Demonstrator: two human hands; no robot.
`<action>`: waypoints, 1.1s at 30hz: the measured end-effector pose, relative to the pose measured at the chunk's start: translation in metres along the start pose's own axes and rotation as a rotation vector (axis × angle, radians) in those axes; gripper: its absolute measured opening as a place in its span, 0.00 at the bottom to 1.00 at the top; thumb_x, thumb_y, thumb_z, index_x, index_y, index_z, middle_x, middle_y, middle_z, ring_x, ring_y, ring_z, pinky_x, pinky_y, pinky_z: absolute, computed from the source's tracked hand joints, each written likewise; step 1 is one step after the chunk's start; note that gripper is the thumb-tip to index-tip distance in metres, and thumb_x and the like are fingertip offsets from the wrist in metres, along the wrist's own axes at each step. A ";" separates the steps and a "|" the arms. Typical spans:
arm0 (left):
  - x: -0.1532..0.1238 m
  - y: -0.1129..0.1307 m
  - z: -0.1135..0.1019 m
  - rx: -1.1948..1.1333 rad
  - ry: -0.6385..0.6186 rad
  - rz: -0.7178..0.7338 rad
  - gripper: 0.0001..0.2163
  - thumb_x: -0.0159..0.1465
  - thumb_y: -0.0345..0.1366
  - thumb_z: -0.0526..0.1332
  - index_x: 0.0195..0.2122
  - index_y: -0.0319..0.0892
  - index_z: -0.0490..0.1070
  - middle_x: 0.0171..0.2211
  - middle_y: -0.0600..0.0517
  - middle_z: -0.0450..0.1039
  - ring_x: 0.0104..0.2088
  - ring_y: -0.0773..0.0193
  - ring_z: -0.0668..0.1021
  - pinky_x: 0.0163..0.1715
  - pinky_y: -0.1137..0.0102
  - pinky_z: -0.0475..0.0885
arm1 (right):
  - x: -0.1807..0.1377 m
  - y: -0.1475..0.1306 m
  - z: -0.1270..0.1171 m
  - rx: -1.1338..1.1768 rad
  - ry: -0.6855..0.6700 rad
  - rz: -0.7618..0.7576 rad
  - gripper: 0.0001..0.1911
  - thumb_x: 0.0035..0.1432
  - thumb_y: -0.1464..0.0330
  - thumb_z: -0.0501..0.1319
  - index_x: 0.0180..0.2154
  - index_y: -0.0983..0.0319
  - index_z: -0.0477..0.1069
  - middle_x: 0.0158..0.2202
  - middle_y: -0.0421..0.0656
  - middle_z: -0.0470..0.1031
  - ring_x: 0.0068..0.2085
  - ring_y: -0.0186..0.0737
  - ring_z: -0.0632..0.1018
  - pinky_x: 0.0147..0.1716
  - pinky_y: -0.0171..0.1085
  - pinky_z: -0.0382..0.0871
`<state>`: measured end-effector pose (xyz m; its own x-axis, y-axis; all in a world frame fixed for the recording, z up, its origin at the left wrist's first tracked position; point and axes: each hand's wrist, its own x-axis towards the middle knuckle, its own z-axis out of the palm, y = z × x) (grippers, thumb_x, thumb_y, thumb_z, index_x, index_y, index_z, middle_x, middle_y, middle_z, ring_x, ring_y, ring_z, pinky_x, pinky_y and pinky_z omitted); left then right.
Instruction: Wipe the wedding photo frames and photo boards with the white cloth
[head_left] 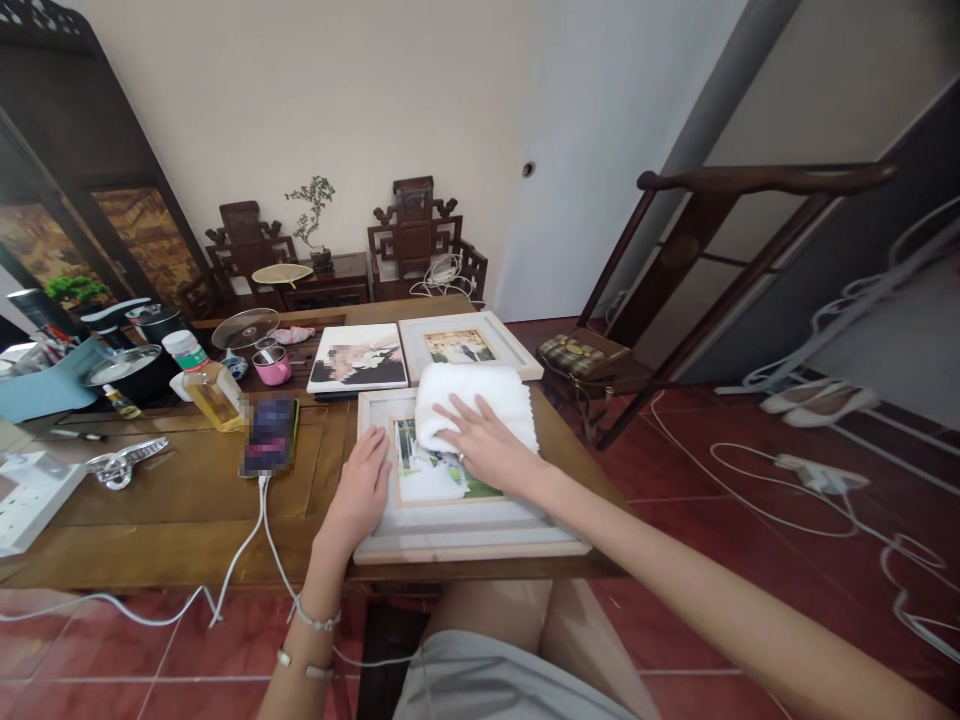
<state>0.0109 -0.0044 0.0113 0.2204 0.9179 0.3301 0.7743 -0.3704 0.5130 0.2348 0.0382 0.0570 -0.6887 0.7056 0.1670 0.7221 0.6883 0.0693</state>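
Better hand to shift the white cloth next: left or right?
Right, likely: the right hand lies on the white cloth, while the left hand rests on the left side of the near frame.

I see my two hands [366, 487] [487, 443], two frames [439, 487] [471, 346], one cloth [484, 381], one phone [270, 436], one pink mug [273, 370], one clip [127, 461].

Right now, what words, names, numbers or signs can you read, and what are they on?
None can be read.
Bottle of yellow liquid: the green band near its cap is too blurred to read.
Phone: its screen is blurred out, so nothing is readable.
Small bottle: too small to read.
Framed picture partly under the white cloth: no lettering that I can make out.
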 end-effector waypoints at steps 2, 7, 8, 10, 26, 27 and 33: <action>0.000 0.000 0.000 -0.008 0.005 0.003 0.19 0.67 0.34 0.47 0.59 0.38 0.61 0.62 0.42 0.59 0.64 0.55 0.58 0.61 0.53 0.57 | -0.009 -0.008 -0.005 0.059 -0.046 -0.049 0.28 0.47 0.83 0.56 0.51 0.64 0.69 0.62 0.55 0.58 0.64 0.58 0.53 0.59 0.62 0.46; 0.000 0.003 -0.001 -0.008 -0.004 -0.014 0.19 0.67 0.34 0.47 0.59 0.37 0.61 0.62 0.42 0.59 0.64 0.55 0.58 0.61 0.54 0.57 | -0.060 -0.044 -0.035 0.264 -0.197 -0.105 0.29 0.44 0.83 0.53 0.48 0.62 0.71 0.62 0.52 0.59 0.65 0.53 0.53 0.60 0.59 0.49; 0.000 0.003 -0.001 -0.007 -0.005 -0.016 0.19 0.67 0.34 0.47 0.59 0.37 0.61 0.62 0.42 0.59 0.64 0.56 0.58 0.61 0.54 0.57 | -0.071 -0.051 -0.041 0.298 -0.217 -0.121 0.30 0.43 0.84 0.52 0.48 0.61 0.71 0.63 0.50 0.58 0.65 0.52 0.53 0.60 0.58 0.49; 0.000 0.003 -0.001 -0.007 -0.004 -0.014 0.19 0.68 0.35 0.47 0.59 0.37 0.61 0.62 0.42 0.59 0.64 0.56 0.58 0.61 0.54 0.57 | -0.088 -0.063 -0.049 0.338 -0.242 -0.150 0.31 0.42 0.84 0.52 0.48 0.59 0.71 0.64 0.47 0.56 0.65 0.51 0.51 0.61 0.57 0.48; 0.000 0.000 0.001 -0.007 0.007 0.003 0.19 0.67 0.33 0.47 0.58 0.37 0.62 0.61 0.42 0.59 0.64 0.56 0.58 0.62 0.55 0.56 | 0.015 -0.006 -0.009 0.060 -0.107 -0.039 0.36 0.41 0.91 0.49 0.50 0.62 0.70 0.65 0.48 0.52 0.65 0.58 0.48 0.56 0.68 0.46; 0.000 0.000 0.001 -0.006 0.006 0.002 0.19 0.67 0.33 0.47 0.58 0.37 0.61 0.61 0.42 0.59 0.64 0.56 0.58 0.62 0.55 0.56 | 0.016 -0.010 -0.010 0.071 -0.126 -0.061 0.36 0.40 0.91 0.49 0.50 0.62 0.70 0.65 0.48 0.53 0.65 0.58 0.48 0.56 0.69 0.46; 0.001 0.001 0.000 -0.005 -0.003 0.006 0.19 0.67 0.32 0.46 0.59 0.38 0.61 0.61 0.42 0.59 0.64 0.56 0.58 0.61 0.54 0.57 | -0.024 -0.044 -0.037 0.201 -0.231 -0.186 0.31 0.40 0.88 0.50 0.45 0.62 0.73 0.62 0.48 0.61 0.64 0.56 0.55 0.55 0.63 0.55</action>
<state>0.0119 -0.0040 0.0121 0.2271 0.9159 0.3309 0.7702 -0.3769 0.5145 0.2220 -0.0159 0.0862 -0.8204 0.5688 -0.0582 0.5714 0.8117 -0.1214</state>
